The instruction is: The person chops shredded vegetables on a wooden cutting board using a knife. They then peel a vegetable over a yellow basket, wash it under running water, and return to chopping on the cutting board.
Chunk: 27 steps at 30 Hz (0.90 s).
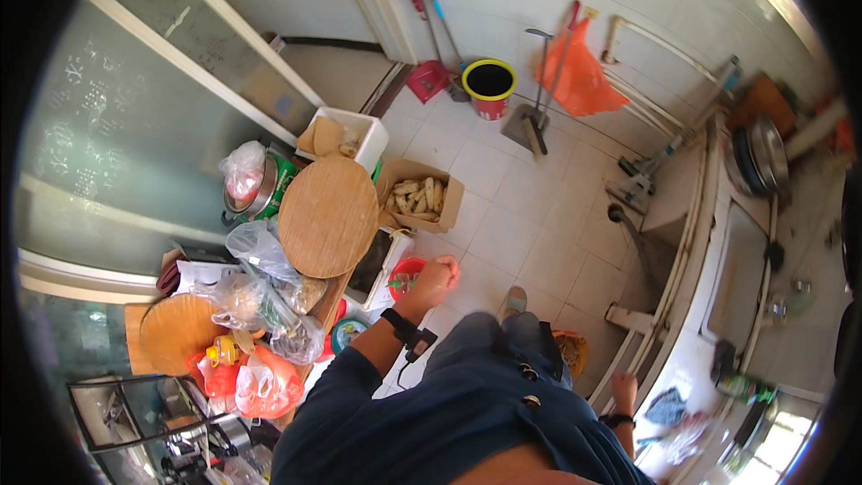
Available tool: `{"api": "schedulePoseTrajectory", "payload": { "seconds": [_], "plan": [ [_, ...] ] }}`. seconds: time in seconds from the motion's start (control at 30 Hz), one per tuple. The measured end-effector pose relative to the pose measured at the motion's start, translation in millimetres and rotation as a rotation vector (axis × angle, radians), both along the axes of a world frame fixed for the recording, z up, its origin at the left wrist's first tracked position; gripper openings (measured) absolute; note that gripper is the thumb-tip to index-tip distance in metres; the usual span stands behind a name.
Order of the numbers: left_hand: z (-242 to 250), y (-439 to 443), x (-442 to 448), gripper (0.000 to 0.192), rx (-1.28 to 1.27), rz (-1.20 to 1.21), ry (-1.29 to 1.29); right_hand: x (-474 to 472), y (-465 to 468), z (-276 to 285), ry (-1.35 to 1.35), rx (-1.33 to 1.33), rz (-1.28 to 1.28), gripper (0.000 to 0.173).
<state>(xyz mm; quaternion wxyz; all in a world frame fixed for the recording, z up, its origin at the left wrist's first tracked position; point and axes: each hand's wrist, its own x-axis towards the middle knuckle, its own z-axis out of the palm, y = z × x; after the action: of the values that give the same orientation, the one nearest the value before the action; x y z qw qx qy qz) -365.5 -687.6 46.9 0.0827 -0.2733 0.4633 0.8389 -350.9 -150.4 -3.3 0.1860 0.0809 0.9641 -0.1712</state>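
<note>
My left hand (439, 281) is raised in front of me over the tiled floor, its fingers curled together with nothing visible in them. Just beyond it, a red plastic basin (406, 277) stands beside a white foam box (397, 252). At the lower right, my right hand (624, 387) hangs close to the edge of the white counter (663, 377), its fingers curled; no object shows in it. Both wrists wear black straps. A crumpled blue-grey cloth (665, 406) lies on the counter near my right hand.
A crowded table on the left holds a round wooden board (328, 217), plastic bags (268, 384) and a pot (259, 188). A cardboard box of corncob-like pieces (417, 201) stands beyond. Farther off are a bucket (489, 89), dustpans (428, 80) and a mop (633, 182). A sink (737, 269) is right.
</note>
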Motion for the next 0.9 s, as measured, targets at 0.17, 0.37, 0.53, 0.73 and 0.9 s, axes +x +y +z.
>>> {"api": "schedulePoseTrajectory", "payload": {
  "seconds": [0.17, 0.37, 0.53, 0.73, 0.9],
  "plan": [
    [5, -56, -11, 0.017, 0.157, 0.54, -0.025, -245, -104, 39, 0.093, -0.22, 0.308, 0.034],
    [13, -112, -68, 0.011, 0.297, 0.735, -0.131, -382, -257, 73, 0.121, -0.498, 0.254, 0.022],
    [21, -145, -230, 0.01, 0.184, 0.233, -0.102, -380, -264, 74, -0.045, -0.224, 0.234, 0.026],
    [57, -72, -404, 0.02, 0.167, -0.366, -0.027, -326, -167, 98, 0.184, -0.349, -0.598, 0.026],
    [60, 67, -448, 0.026, 0.182, -0.755, -0.03, -265, -49, 130, 0.497, -0.435, -1.096, 0.013]
  ]
}}
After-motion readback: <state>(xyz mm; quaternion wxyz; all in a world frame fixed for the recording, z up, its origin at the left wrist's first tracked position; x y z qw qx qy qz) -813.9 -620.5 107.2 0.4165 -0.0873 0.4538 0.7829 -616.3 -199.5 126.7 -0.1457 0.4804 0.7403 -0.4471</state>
